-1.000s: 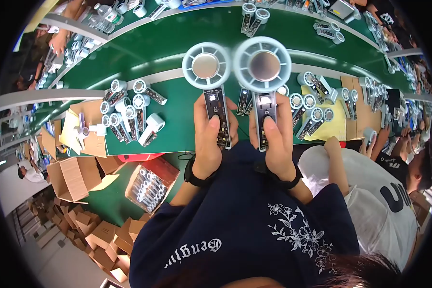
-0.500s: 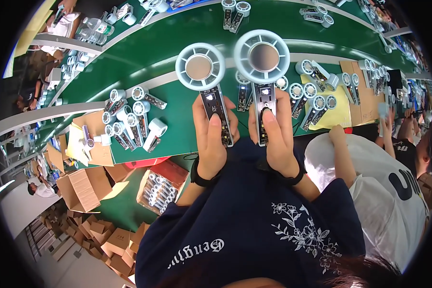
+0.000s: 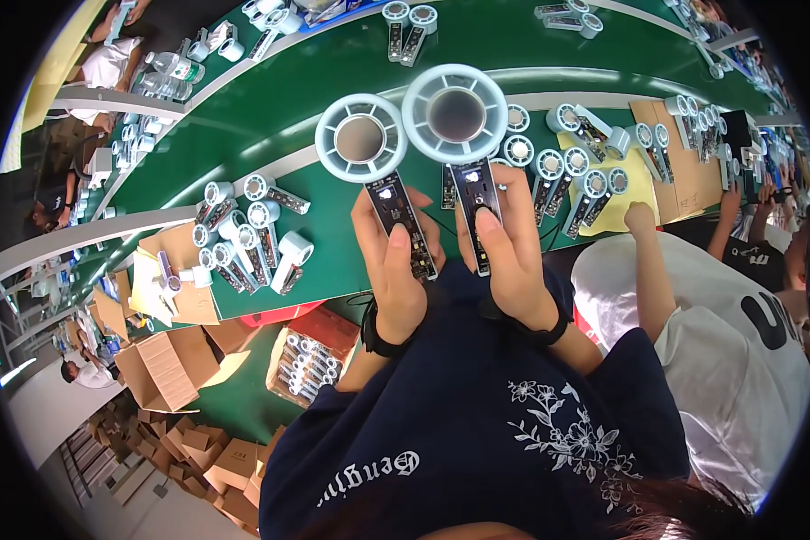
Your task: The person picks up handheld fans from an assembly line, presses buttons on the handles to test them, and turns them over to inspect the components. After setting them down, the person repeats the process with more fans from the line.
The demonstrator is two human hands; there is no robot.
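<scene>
In my left hand (image 3: 394, 283) is a pale blue handheld fan (image 3: 401, 220), gripped by its handle, where a black circuit board lies bare. The thumb rests along that board. My right hand (image 3: 516, 270) is closed round the handle of a second handheld fan (image 3: 475, 191) of the same kind, its thumb pressing on the board. Both fans stand side by side, round heads pointing away from me and their silver centre discs facing up. A small white light shows on each board. The two heads are close together, the right one a little higher in view.
On the green table (image 3: 333, 256) lies a cluster of similar fans (image 3: 247, 236) at the left, and more fans (image 3: 594, 193) on yellow paper at the right. Below stand an open carton (image 3: 166, 364) and a box of fans (image 3: 308, 364). A co-worker's arm (image 3: 652, 261) is at my right.
Both fans have shifted slightly left in view and tilt further left, the right one more so. My hands keep the same grip. The co-worker's hand stays near the table edge.
</scene>
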